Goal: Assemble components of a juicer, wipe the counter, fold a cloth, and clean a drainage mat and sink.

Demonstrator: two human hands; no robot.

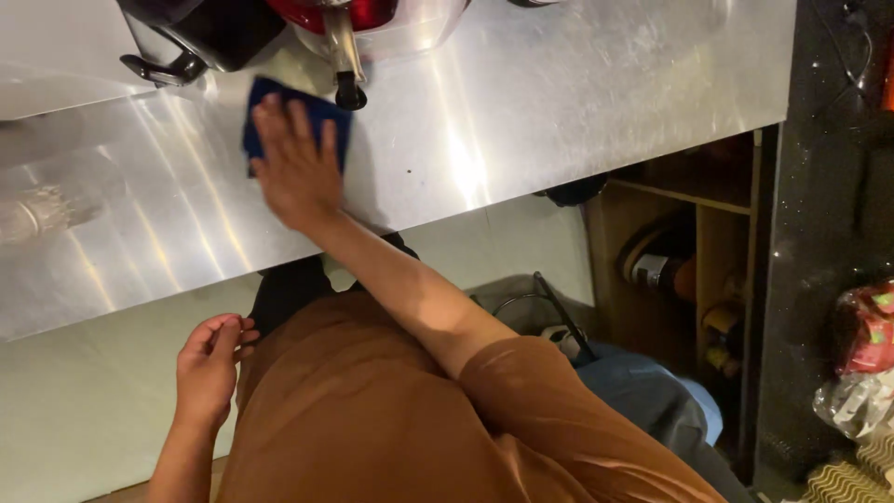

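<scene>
My right hand [296, 168] lies flat on a dark blue cloth [318, 114], pressing it against the shiny steel counter [521, 112]. The cloth sits just in front of a red and silver appliance [372, 19] at the counter's far edge, close to its hanging black-tipped handle [346, 65]. My left hand [209, 368] hangs below the counter's near edge beside my brown shirt, fingers loosely curled with nothing in them.
A black pot with a handle [177, 42] stands at the far left of the counter. To the right, a wooden shelf [708, 251] holds bottles under a dark counter. Plastic-wrapped packets [861, 363] lie at the right edge. A wire basket [535, 307] sits on the floor.
</scene>
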